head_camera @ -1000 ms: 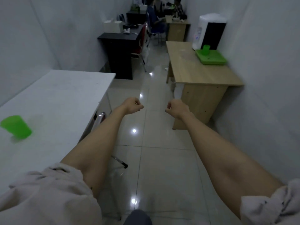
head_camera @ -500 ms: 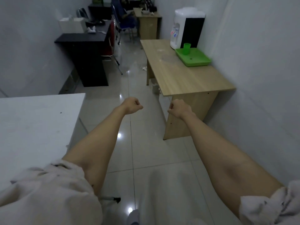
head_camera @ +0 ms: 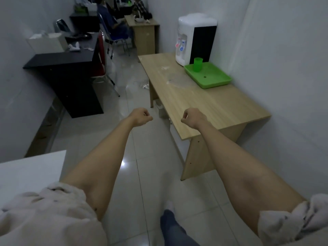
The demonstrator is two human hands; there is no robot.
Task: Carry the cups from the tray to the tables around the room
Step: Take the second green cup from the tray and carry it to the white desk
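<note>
A green tray [head_camera: 214, 80] lies on the wooden table [head_camera: 200, 105] at the right wall, with one green cup [head_camera: 198, 64] standing upright in its far corner. My left hand [head_camera: 141, 116] is a closed fist over the floor, holding nothing. My right hand [head_camera: 191, 118] is also a closed, empty fist, over the near left edge of the wooden table. Both hands are well short of the tray. Both arms reach forward with sleeves rolled up.
A white water dispenser [head_camera: 193, 38] stands behind the tray. A black desk [head_camera: 67, 66] with a white box is on the left; a white table corner [head_camera: 32, 171] is near left. Chairs, a small wooden desk and seated people fill the far end. Glossy tiled aisle runs between.
I have walked forward and turned right: the wooden table and tray are nearer, the white table with its green cup has slid out of view at left. Both fists stay closed.
</note>
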